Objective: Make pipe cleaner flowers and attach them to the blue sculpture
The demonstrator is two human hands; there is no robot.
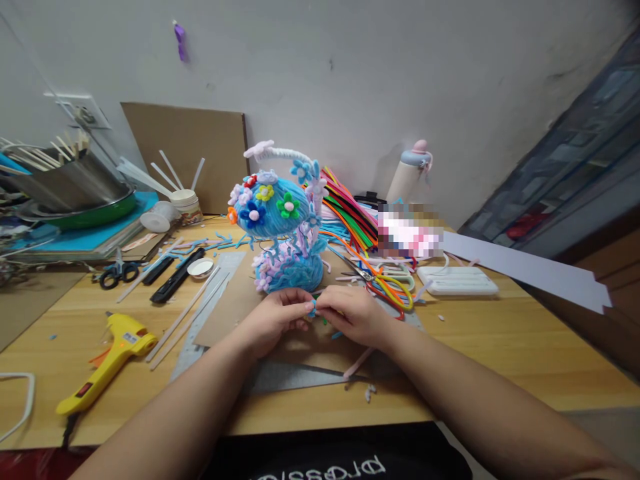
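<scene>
Over the middle of the work area, my left hand (277,319) and my right hand (356,315) meet with fingertips pinched together. Between them is a small blue pipe cleaner piece (313,309), mostly covered by the fingers. A bit of green shows just under my right fingers. Right behind my hands stands a blue pipe cleaner craft with a domed top (273,217), dotted with colourful flowers, above a fuzzy blue base (295,273). A white curved stem (287,153) with a pale pink flower arches over the dome. Brown cardboard (230,303) lies beneath.
A yellow hot glue gun (120,350), scissors (119,272), a black cutter (177,277) and glue sticks (183,313) lie to the left. Bundled pipe cleaners (350,217), yellow-handled scissors (393,290), a white power bank (457,281) and a bottle (407,177) are on the right.
</scene>
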